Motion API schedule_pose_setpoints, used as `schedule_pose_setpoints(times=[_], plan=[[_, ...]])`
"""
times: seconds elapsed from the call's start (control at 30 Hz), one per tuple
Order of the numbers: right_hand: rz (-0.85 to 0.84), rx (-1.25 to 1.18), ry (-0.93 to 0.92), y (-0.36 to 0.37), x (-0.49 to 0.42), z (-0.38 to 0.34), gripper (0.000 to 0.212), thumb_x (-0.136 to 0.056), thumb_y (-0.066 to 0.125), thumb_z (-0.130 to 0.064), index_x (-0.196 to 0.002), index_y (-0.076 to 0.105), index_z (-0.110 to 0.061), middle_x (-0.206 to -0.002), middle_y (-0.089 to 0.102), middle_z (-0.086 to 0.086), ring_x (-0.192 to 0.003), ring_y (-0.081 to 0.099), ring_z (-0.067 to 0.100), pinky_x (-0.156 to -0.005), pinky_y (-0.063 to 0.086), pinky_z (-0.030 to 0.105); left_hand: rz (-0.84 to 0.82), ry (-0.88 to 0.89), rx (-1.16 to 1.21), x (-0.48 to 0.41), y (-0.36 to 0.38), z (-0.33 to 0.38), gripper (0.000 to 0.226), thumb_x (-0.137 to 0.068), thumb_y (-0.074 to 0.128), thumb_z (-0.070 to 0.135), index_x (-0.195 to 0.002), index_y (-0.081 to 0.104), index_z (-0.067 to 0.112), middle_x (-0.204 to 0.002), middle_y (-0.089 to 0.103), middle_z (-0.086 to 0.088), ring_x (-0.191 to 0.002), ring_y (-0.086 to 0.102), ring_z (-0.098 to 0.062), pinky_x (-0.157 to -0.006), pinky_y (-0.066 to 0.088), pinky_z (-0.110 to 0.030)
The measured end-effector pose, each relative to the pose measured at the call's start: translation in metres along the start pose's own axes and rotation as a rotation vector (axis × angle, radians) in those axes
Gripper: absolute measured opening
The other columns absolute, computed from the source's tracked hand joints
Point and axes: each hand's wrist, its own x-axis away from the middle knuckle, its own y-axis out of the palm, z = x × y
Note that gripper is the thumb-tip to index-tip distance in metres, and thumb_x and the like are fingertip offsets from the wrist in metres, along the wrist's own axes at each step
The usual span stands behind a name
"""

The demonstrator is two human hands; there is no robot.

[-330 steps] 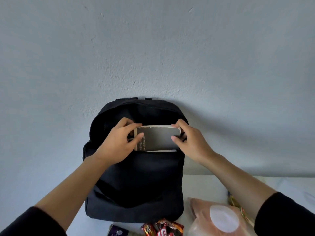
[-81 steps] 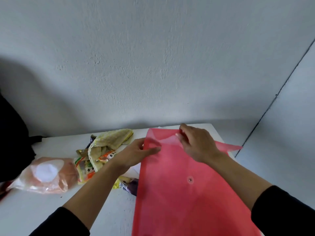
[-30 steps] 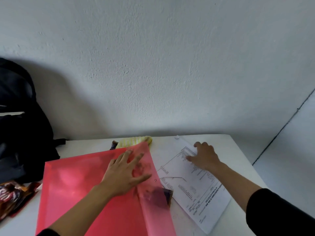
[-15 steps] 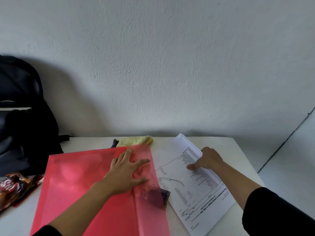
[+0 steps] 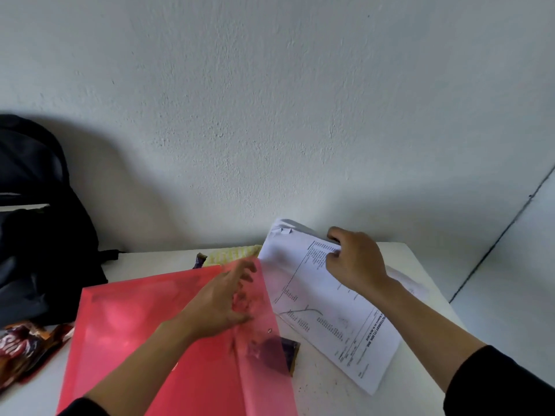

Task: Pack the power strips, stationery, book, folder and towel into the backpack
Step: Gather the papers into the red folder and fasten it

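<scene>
Two hands were out over the white table (image 5: 156,261) in the head view, and we were busy. Our left hand (image 5: 222,298) was spread and loose over the far right corner of the red folder (image 5: 144,325), gripping nothing. It was blurred, so we could not tell whether it pressed the plastic or only hovered. Our right hand (image 5: 357,262) had its fingers curled round the far edge of the sheaf of papers (image 5: 327,307), and that end was tipped up off the table while the near end lay flat.

The folder lay flat between the black backpack (image 5: 36,235) at the left and the papers just beside it on the right. Its flap covered part of a dark purple wrapper (image 5: 283,352), and the yellow towel (image 5: 234,255) peeked out behind its far corner.

We judged the folder light, thin and slick, likely to bow if lifted by one corner, so both long edges looked the better hold. The papers looked floppy and ready to fan, so we judged they wanted a thumb on top and fingers beneath
</scene>
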Motion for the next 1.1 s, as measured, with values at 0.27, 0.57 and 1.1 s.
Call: schedule_pose_setpoints(times=[0.27, 0.57, 1.1], plan=[[0.129, 0.266, -0.281, -0.014, -0.016, -0.027, 0.023, -0.054, 0.061, 0.004, -0.064, 0.053, -0.015, -0.047, 0.044, -0.002, -0.046, 0.042, 0.026, -0.059, 0.026, 0.032, 0.202, -0.044, 0.135, -0.020, -0.036, 0.027, 0.101, -0.059, 0.087, 0.069, -0.137, 0.023, 0.057, -0.123, 0.050, 0.009, -0.087, 0.070, -0.007, -0.079, 0.059, -0.031], [0.042, 0.308, -0.595, -0.012, -0.017, -0.060, 0.024, -0.057, 0.058, 0.008, -0.066, 0.059, -0.015, -0.051, 0.041, -0.003, -0.054, 0.039, 0.021, -0.062, 0.033, 0.035, -0.039, 0.001, 0.526, -0.023, -0.037, 0.064, 0.062, -0.086, 0.063, 0.070, -0.116, 0.068, 0.016, -0.103, 0.072, 0.002, -0.092, 0.067, -0.018, -0.076, 0.046, -0.057], [0.078, 0.130, -0.644, 0.001, -0.010, -0.048, 0.039, -0.067, 0.072, 0.004, -0.103, 0.070, -0.011, -0.096, 0.072, 0.005, -0.096, 0.063, 0.023, -0.091, 0.051, 0.036, -0.318, -0.299, 0.759, -0.036, -0.036, 0.067, 0.029, -0.102, 0.062, 0.022, -0.130, 0.066, 0.014, -0.124, 0.074, -0.007, -0.117, 0.069, -0.026, -0.107, 0.052, -0.044]])
